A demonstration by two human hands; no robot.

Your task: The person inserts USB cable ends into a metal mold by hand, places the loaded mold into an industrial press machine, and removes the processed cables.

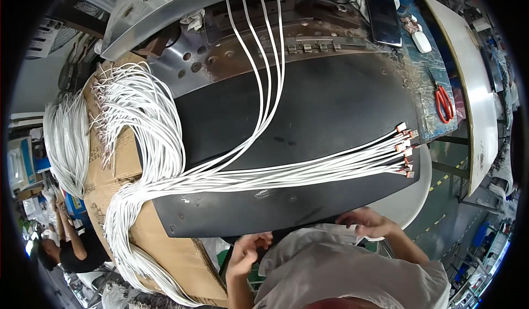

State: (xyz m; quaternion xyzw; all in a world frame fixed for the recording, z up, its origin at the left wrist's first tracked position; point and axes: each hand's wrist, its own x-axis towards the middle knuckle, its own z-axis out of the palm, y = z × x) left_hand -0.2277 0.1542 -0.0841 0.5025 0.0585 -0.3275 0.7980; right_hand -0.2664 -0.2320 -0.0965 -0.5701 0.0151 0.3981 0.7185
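Near the black mat's front edge, my left hand [249, 250] is raised with loosely bent fingers and nothing visible in it. Over to the right, my right hand [366, 222] hovers by the same edge, its fingers curved and apart, also holding nothing that I can see. A bundle of white cables [286, 178] lies across the black mat [341, 99], beyond both hands. Its right ends carry small connectors [406, 149] with orange-red parts. Several single white cables [270, 72] curve from this bundle up to the metal machine [248, 8] at the back.
A thick heap of white cables [146, 110] rests on cardboard [151, 221] at the left, with another coil [66, 143] farther left. Red-handled pliers [443, 104], a white mouse [421, 41] and a phone [384, 19] lie at the right. Another person [82, 248] works at far left.
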